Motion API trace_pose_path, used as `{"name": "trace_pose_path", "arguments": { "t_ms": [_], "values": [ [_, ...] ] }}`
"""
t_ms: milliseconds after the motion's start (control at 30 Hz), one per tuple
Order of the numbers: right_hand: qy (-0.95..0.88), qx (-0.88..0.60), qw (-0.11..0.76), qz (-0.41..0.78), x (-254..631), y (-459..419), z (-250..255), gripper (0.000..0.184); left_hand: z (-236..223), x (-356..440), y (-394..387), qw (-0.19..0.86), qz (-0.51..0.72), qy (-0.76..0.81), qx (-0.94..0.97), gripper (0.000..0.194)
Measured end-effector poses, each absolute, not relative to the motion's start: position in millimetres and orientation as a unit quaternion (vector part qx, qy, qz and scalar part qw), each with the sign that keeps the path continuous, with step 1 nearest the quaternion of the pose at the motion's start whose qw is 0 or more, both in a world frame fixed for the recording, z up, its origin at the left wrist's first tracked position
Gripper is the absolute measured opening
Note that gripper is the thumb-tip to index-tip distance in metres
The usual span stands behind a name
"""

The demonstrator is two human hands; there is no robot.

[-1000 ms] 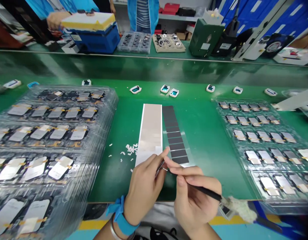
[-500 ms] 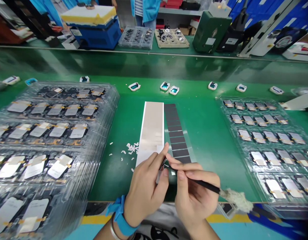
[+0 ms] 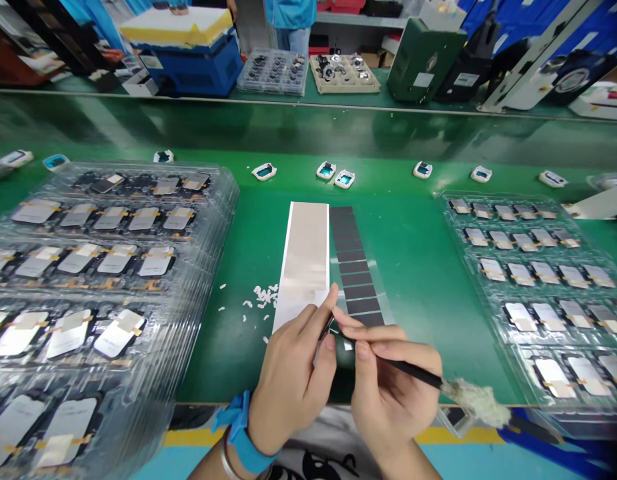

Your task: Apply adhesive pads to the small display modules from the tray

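Observation:
My left hand (image 3: 295,373) is closed around a small dark-edged part (image 3: 326,328), mostly hidden by the fingers. My right hand (image 3: 398,387) grips a slim black tool (image 3: 415,372) like a pen, its tip at that part. Pale material is wrapped around the tool's rear end. Just beyond the hands lies a beige sheet (image 3: 309,247) with white edges. Beside it on the right is a clear sheet bearing a column of black rectangular pieces (image 3: 359,292). Small white scraps (image 3: 263,297) are scattered left of the beige sheet.
Stacked clear trays (image 3: 208,267) of silver-faced modules stand at left; another tray (image 3: 493,293) of modules is at right. Small white-rimmed cases (image 3: 345,179) form a row across the back. A raised shelf behind carries a blue machine (image 3: 193,67) and a green box (image 3: 423,60).
The row of white-rimmed cases has shifted slightly left. A person in blue beyond the shelf has changed posture. Both my hands hold nearly the same position.

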State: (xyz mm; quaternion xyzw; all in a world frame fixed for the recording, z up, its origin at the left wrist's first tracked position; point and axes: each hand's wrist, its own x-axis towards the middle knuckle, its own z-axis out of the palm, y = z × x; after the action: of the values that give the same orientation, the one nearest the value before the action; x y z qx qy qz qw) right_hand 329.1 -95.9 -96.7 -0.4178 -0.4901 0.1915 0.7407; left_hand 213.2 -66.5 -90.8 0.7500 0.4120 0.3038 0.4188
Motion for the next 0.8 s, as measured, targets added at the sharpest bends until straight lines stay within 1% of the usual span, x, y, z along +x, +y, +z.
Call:
{"name": "trace_pose_path", "arguments": {
  "t_ms": [367, 800],
  "values": [
    [-0.48, -0.421, 0.742, 0.204, 328.2, -96.2, -98.0, 0.032, -90.4, 214.0, -65.2, 0.407, 0.29, 0.416, 0.76, 0.056],
    [-0.479, -0.417, 0.743, 0.211, 328.4, -96.5, -99.3, 0.03, -90.3, 212.9, -65.6, 0.406, 0.301, 0.405, 0.762, 0.053]
  ]
}}
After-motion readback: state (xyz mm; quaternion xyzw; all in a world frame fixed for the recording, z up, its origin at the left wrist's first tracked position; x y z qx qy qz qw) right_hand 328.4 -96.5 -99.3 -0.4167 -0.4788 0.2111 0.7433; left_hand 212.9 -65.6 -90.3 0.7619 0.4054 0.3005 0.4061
